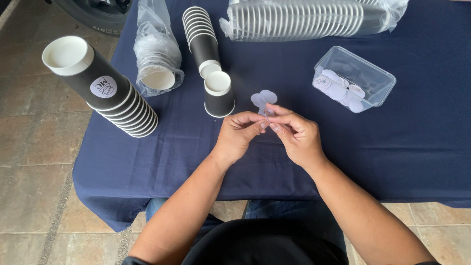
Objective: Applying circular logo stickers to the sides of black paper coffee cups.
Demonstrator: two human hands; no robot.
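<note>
Sticker strip (263, 99) — seemingly backing paper — pinched by left hand (239, 135) and right hand (296, 136), bare cloth around.

Round white stickers on backing (263, 99): small pale discs, pinched between the fingertips of the left hand (239, 135) and the right hand (298, 135), above the navy tablecloth (402, 147). Clear plastic tub (354, 78): rectangular, lidless, right of the hands, holding loose round white stickers (338, 88). Round white label (103, 87): on the side of the top black cup of the leaning stack (100, 86) at left, dark print. Clear plastic sleeve (157, 46): crumpled, upper left, wrapping white-rimmed cups. Long clear plastic sleeve (314, 18): lying across the far edge, enclosing a row of nested cups.
</note>
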